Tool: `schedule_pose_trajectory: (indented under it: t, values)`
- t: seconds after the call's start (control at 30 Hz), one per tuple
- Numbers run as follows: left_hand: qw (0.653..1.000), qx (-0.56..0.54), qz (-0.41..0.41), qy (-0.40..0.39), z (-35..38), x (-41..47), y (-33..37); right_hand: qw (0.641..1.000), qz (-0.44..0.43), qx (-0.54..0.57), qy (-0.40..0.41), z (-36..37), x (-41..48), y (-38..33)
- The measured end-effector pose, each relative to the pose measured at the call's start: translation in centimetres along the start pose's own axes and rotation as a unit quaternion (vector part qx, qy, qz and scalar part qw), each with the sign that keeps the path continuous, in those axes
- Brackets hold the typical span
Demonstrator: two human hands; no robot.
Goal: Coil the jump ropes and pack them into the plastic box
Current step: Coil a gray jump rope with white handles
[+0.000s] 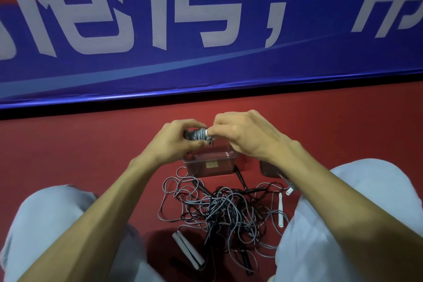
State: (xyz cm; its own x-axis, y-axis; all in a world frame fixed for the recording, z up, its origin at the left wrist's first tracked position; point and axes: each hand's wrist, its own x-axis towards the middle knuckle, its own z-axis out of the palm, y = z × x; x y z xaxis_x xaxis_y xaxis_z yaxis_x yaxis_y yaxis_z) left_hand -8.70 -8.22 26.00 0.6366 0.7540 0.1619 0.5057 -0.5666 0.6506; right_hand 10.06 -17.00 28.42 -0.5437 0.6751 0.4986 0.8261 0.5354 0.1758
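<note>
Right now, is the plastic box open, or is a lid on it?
Open: the plastic box shows a bare rim and no lid on top. The left hand and right hand grip a coiled rope.

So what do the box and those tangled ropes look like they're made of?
The box looks like clear, glossy hard plastic: the red floor shows through its walls. The tangled ropes look like thin, smooth plastic or coated cord, grey and black, holding springy loops; which one I cannot tell.
</note>
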Motion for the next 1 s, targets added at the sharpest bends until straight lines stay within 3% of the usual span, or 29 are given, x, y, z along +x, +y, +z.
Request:
schedule_pose_trajectory:
  t: [0.13, 0.23, 0.33, 0.47, 0.57, 0.67, 0.83, 0.9, 1.0]
  values:
    - [0.993, 0.054, 0.071, -0.078, 0.8, -0.4, 0.4, 0.996, 0.060, 0.046, 0.051, 0.0, 0.1, 0.1]
    - [0.992, 0.029, 0.092, -0.077, 1.1, -0.4, 0.6, 0.974, 0.194, 0.079, 0.086, 0.2, -0.1, 0.7]
    - [0.994, -0.005, 0.090, -0.069, 1.3, -0.6, 1.0, 0.939, 0.310, 0.132, 0.065, 0.6, 0.0, 1.2]
    - [0.993, -0.043, 0.073, -0.077, 1.7, -0.9, 1.4, 0.906, 0.351, 0.238, -0.002, 0.7, 0.2, 1.9]
    - [0.993, -0.066, 0.072, -0.060, 2.4, -0.9, 1.4, 0.831, 0.366, 0.417, -0.038, 0.3, 0.0, 2.3]
    - [0.984, -0.166, 0.048, -0.034, 2.3, -0.5, 1.4, 0.730, 0.409, 0.547, 0.022, 0.2, -0.4, 3.1]
    - [0.943, -0.333, 0.002, 0.014, 0.6, -0.6, 2.4, 0.678, 0.416, 0.603, 0.060, 0.2, -0.7, 3.7]
    - [0.913, -0.406, -0.017, 0.023, 0.2, -0.6, 2.7, 0.690, 0.399, 0.602, 0.043, 0.1, -0.5, 3.4]
    - [0.881, -0.470, -0.045, 0.029, -0.1, -0.5, 2.6, 0.793, 0.344, 0.502, 0.009, -0.1, 0.3, 2.5]
